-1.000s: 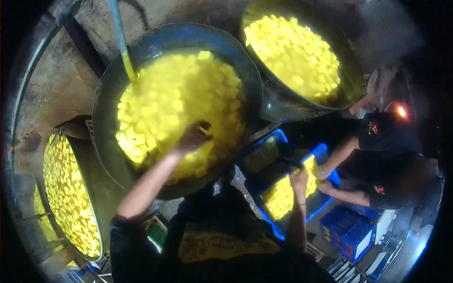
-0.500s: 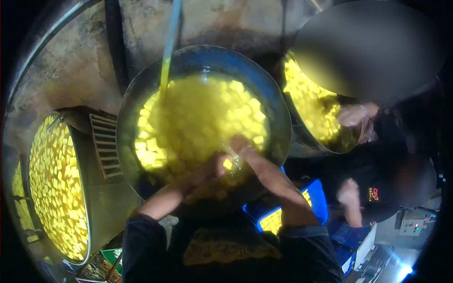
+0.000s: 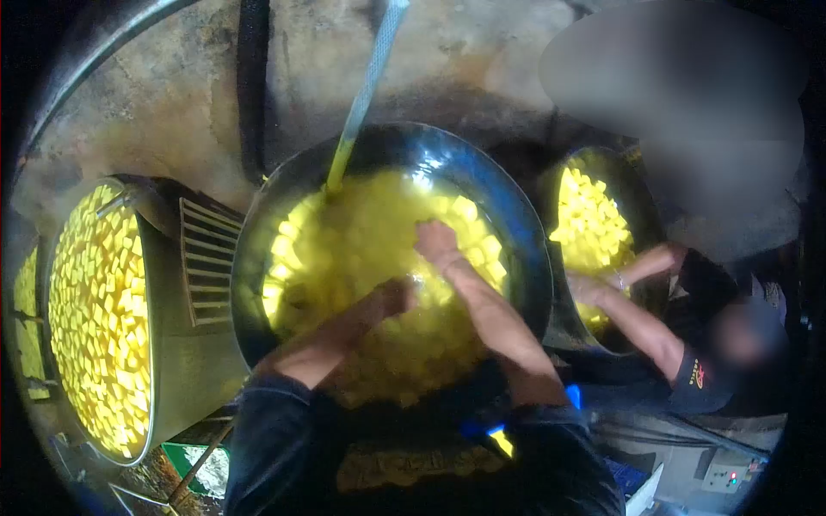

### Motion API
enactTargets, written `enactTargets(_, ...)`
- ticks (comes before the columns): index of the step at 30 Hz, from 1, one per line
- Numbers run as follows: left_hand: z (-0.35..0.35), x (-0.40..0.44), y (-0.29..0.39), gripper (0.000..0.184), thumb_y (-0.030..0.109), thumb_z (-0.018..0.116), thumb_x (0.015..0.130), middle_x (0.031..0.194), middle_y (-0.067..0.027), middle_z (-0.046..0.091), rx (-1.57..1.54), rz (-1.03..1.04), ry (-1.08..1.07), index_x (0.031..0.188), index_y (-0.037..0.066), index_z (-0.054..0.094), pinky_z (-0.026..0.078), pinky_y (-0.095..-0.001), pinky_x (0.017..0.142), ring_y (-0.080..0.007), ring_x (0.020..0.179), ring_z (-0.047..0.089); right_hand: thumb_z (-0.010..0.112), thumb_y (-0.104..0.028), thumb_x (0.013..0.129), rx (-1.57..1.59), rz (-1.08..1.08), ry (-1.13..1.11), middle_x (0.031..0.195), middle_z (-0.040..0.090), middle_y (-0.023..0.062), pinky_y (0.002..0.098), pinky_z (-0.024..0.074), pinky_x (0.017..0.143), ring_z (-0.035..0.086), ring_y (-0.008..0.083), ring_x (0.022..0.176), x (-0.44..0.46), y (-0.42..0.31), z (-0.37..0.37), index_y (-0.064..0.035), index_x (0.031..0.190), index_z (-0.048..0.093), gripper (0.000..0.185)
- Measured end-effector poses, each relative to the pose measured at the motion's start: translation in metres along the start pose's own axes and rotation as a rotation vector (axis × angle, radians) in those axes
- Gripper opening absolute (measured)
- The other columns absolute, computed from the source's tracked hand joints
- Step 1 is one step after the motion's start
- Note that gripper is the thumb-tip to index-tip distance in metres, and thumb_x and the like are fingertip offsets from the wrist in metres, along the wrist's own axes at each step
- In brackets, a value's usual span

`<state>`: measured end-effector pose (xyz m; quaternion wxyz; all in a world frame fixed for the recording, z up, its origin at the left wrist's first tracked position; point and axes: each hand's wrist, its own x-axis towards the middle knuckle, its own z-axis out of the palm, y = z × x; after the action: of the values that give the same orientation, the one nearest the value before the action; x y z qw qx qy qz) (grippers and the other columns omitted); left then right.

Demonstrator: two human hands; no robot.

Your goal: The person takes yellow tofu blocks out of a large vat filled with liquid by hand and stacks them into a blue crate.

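Note:
A large dark wok (image 3: 532,249) holds yellow liquid with many yellow blocks (image 3: 288,232) in it. Over its middle is my left hand (image 3: 397,297), just above or at the liquid; its fingers are blurred and partly hidden. Farther forward and to the right, my right hand (image 3: 436,238) is over the liquid with its fingers curled together; what it holds, if anything, is hidden. Steam blurs the blocks around both hands. A pale hose (image 3: 370,86) reaches down into the wok at its far left.
At the left stands a round vat (image 3: 151,344) full of yellow blocks, beside a slatted rack (image 3: 206,262). Another wok (image 3: 641,206) with blocks is at the right, where a co-worker's arms (image 3: 632,314) reach in. A green crate (image 3: 194,469) lies lower left.
My right hand has moved from the blue crate to over the wok, then farther forward. The view has shifted right, and the co-worker's arms now reach into the right wok.

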<state>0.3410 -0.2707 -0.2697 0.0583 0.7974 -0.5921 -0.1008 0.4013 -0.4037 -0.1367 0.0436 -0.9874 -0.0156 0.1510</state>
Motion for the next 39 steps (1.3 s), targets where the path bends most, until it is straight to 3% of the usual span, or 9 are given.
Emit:
enactTargets(7, -0.043, -0.032, -0.008, 0.042, 0.025, 0.068, 0.075, 0.118, -0.0123, 0.060, -0.269, -0.059, -0.131, 0.116, 0.015, 0.060, 0.044, -0.0414, 0.096, -0.0296, 0.112, 0.054, 0.056, -0.030, 0.085, 0.242, 0.022, 0.007, 0.108, 0.062, 0.0216, 0.0448, 0.0450, 0.092, 0.057, 0.0331, 0.106, 0.054, 0.025, 0.103, -0.0032, 0.113, 0.059, 0.039)
enactTargets(12, 0.006, -0.031, -0.034, 0.047, 0.027, 0.073, 0.073, 0.119, -0.0112, 0.060, -0.289, -0.131, -0.001, 0.116, 0.012, 0.060, 0.045, -0.0396, 0.095, -0.0262, 0.112, 0.055, 0.061, -0.030, 0.084, 1.155, 0.047, -0.283, 0.124, 0.054, 0.0134, 0.0405, 0.0457, 0.090, 0.049, 0.0289, 0.117, 0.008, 0.061, 0.052, -0.0075, 0.130, 0.047, 0.053)
enactTargets(14, -0.005, -0.047, -0.049, 0.050, 0.031, 0.071, 0.077, 0.124, -0.0090, 0.057, -1.290, -0.323, 0.192, 0.121, 0.010, 0.055, 0.045, -0.0417, 0.096, -0.0230, 0.114, 0.053, 0.063, -0.021, 0.084, 1.527, -0.058, -0.362, 0.123, 0.054, 0.0116, 0.0376, 0.0474, 0.088, 0.053, 0.0249, 0.114, 0.015, 0.099, 0.083, -0.0061, 0.135, 0.039, 0.058)
enactTargets(18, -0.040, -0.068, -0.026, 0.057, 0.031, 0.071, 0.078, 0.123, -0.0099, 0.053, -2.286, -0.583, 0.692, 0.124, 0.007, 0.046, 0.045, -0.0476, 0.090, -0.0244, 0.114, 0.049, 0.066, -0.011, 0.082, 1.559, 0.160, -0.354, 0.118, 0.056, 0.0176, 0.0322, 0.0476, 0.090, 0.060, 0.0226, 0.103, -0.045, 0.068, -0.004, 0.0080, 0.130, 0.037, 0.059)
enactTargets(21, -0.033, -0.058, -0.024, 0.034, 0.022, 0.059, 0.087, 0.128, -0.0068, 0.049, -2.316, -0.540, 0.823, 0.118, 0.010, 0.051, 0.044, -0.0496, 0.093, -0.0216, 0.119, 0.044, 0.076, -0.026, 0.073, 1.330, 0.044, -0.317, 0.128, 0.050, 0.0185, 0.0317, 0.0439, 0.094, 0.048, 0.0229, 0.119, -0.048, 0.066, 0.012, 0.0059, 0.133, 0.037, 0.078)
enactTargets(23, 0.013, -0.034, -0.035, 0.029, 0.022, 0.049, 0.090, 0.120, -0.0093, 0.054, -1.239, -0.162, 1.147, 0.115, 0.007, 0.052, 0.043, -0.0443, 0.093, -0.0239, 0.114, 0.048, 0.077, -0.025, 0.073, 1.270, -0.027, -0.294, 0.130, 0.049, 0.0196, 0.0314, 0.0443, 0.094, 0.051, 0.0238, 0.116, -0.054, 0.054, 0.009, 0.0060, 0.132, 0.040, 0.076)
enactTargets(25, -0.044, -0.028, -0.017, 0.031, 0.028, 0.045, 0.090, 0.108, -0.0099, 0.058, -2.554, -0.311, 1.141, 0.111, 0.005, 0.054, 0.044, -0.0381, 0.090, -0.0249, 0.105, 0.053, 0.077, -0.021, 0.074, 1.339, -0.132, -0.263, 0.132, 0.047, 0.0201, 0.0308, 0.0442, 0.094, 0.051, 0.0237, 0.115, -0.065, 0.038, 0.001, 0.0073, 0.129, 0.043, 0.070)
enactTargets(29, -0.058, -0.006, 0.004, 0.033, 0.032, 0.042, 0.091, 0.102, -0.0091, 0.061, -2.313, -0.215, 1.302, 0.107, 0.007, 0.055, 0.045, -0.0351, 0.088, -0.0243, 0.098, 0.057, 0.069, -0.005, 0.080, 1.145, -0.196, -0.064, 0.101, 0.060, 0.0085, 0.0286, 0.0476, 0.085, 0.060, 0.0199, 0.097, -0.076, -0.002, -0.010, 0.0045, 0.108, 0.056, 0.032)
enactTargets(39, -0.058, 0.012, 0.018, 0.041, 0.028, 0.041, 0.090, 0.122, -0.0157, 0.045, -2.564, -0.575, 1.349, 0.120, 0.000, 0.040, 0.041, -0.0388, 0.096, -0.0267, 0.113, 0.046, 0.064, -0.029, 0.086, 0.346, -0.292, 0.400, 0.114, 0.059, 0.0148, 0.0321, 0.0453, 0.091, 0.055, 0.0239, 0.109, -0.046, -0.015, 0.048, -0.0021, 0.118, 0.055, 0.043)
